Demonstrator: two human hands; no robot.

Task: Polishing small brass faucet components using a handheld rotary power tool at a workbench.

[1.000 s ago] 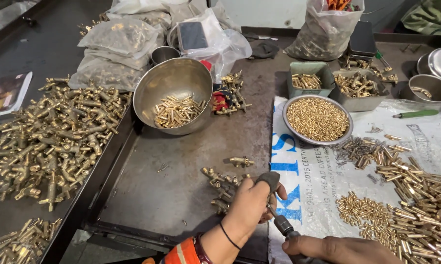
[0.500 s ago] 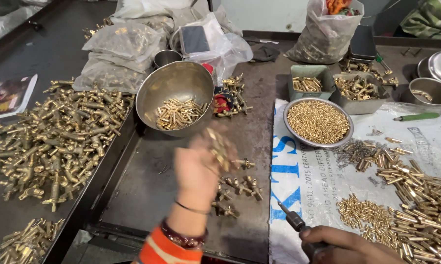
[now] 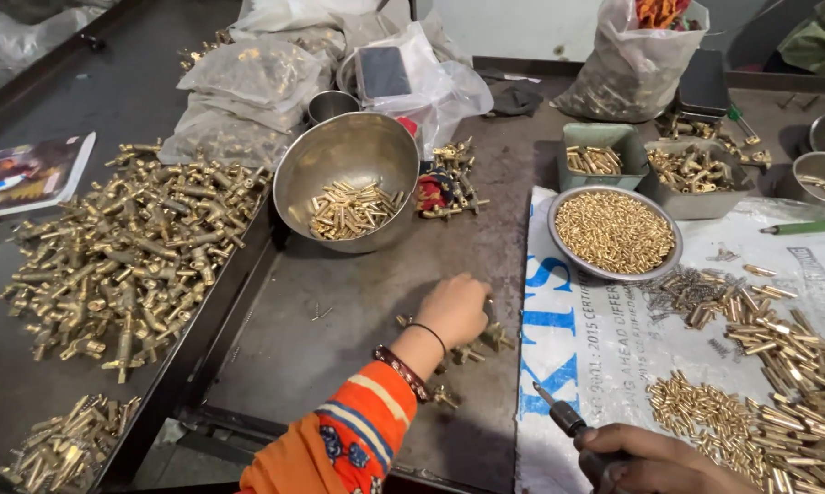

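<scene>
**Brass fittings under the left hand, driver tool in the right**

Brass fittings (image 3: 475, 348) lie in a small loose cluster on the dark metal worktop (image 3: 358, 338), and the left hand (image 3: 453, 309) rests palm-down on top of them, fingers curled over the pieces as if closing on one; whether a piece is already gripped I cannot tell, since the fingers hide it. The right hand (image 3: 655, 462), at the lower edge of the view, is wrapped around the handle of a slim driver tool (image 3: 559, 416) whose tip points up and to the left, over a printed white sack (image 3: 605, 366) spread flat.

Only a few fittings sit by the left hand, which suggests that this small batch is nearly used up. Far more remains around it: a big heap of brass valve bodies (image 3: 129, 256) on the left, a steel bowl (image 3: 347, 178) with a thin layer of small brass pins, a round dish (image 3: 614, 231) full of tiny brass pieces, and long drifts of brass pins (image 3: 778, 366) on the sack to the right. Judged by those piles, most of the work is yet to be done.
</scene>
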